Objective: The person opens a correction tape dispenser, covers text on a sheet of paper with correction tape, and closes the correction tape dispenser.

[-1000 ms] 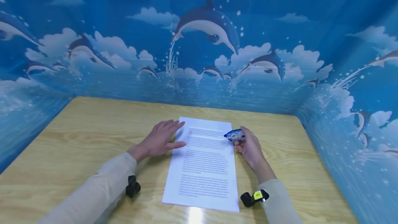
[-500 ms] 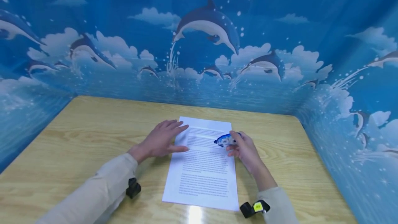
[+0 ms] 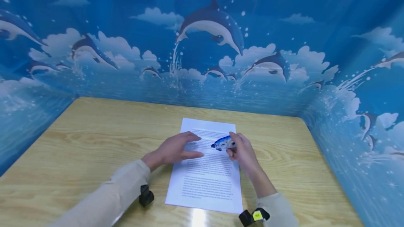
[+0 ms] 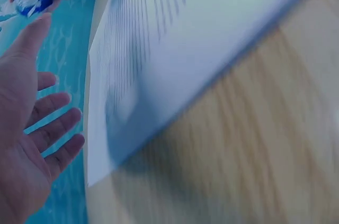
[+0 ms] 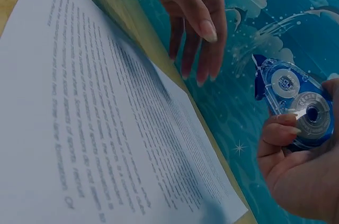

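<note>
Over the upper part of a printed sheet of paper [image 3: 206,185], my right hand [image 3: 244,151] grips a blue, clear-bodied correction tape [image 3: 224,143]. Its dark tip points left, and two round reels show through the case of the correction tape [image 5: 296,99] in the right wrist view. My left hand [image 3: 173,149] hovers over the paper's left side, its fingers loosely extended and holding nothing. In the left wrist view the left hand [image 4: 32,123] has its fingers spread, above the paper [image 4: 175,70]. A small gap separates the left fingertips from the correction tape.
The paper lies on a light wood-grain table [image 3: 110,132]. A blue curtain [image 3: 202,90] printed with dolphins stands behind the table and along both sides. Each wrist wears a black camera, one of them at the right cuff [image 3: 254,216].
My right hand has carried the correction tape leftward from the paper's right edge to over the text. The left hand has moved right, toward it, over the sheet.
</note>
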The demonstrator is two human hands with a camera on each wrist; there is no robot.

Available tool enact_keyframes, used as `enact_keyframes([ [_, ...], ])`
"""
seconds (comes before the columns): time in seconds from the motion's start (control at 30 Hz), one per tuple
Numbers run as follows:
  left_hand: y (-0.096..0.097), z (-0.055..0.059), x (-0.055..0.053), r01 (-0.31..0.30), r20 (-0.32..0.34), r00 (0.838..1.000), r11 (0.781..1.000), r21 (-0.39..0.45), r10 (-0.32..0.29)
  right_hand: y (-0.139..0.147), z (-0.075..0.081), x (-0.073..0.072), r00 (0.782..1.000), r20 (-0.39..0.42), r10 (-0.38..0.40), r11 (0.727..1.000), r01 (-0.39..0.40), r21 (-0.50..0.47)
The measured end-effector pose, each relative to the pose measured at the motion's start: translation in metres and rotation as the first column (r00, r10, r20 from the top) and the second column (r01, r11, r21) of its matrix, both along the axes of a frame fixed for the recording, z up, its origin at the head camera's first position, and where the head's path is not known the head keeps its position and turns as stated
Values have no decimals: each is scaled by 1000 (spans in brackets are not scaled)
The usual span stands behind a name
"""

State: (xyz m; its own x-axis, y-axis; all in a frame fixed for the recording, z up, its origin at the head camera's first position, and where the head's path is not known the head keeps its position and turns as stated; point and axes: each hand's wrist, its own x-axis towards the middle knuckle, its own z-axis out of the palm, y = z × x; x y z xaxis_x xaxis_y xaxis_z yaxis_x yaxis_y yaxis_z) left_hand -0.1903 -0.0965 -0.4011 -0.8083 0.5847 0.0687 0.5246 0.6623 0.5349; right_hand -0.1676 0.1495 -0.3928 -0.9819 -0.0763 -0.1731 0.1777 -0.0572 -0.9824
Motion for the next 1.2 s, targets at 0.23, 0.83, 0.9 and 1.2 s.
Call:
enact_keyframes([
  [0.23, 25, -8, 3, -20, 142, 990, 964, 264, -19, -9, 0, 4, 1000, -22, 2, 1000, -2, 10],
  [0.83, 47, -13, 8, -157, 257, 965, 893, 422, 48, -18, -2, 10, 999, -48, -11, 999, 9, -40],
  [0.9, 45, -14, 8, -156, 255, 966, 897, 414, 51, -17, -2, 11, 999, -41, -20, 999, 19, -37],
  [1.2, 34, -14, 9, -177, 273, 960, 886, 429, 60, -11, -4, 12, 1000, -13, -28, 999, 27, -29],
])
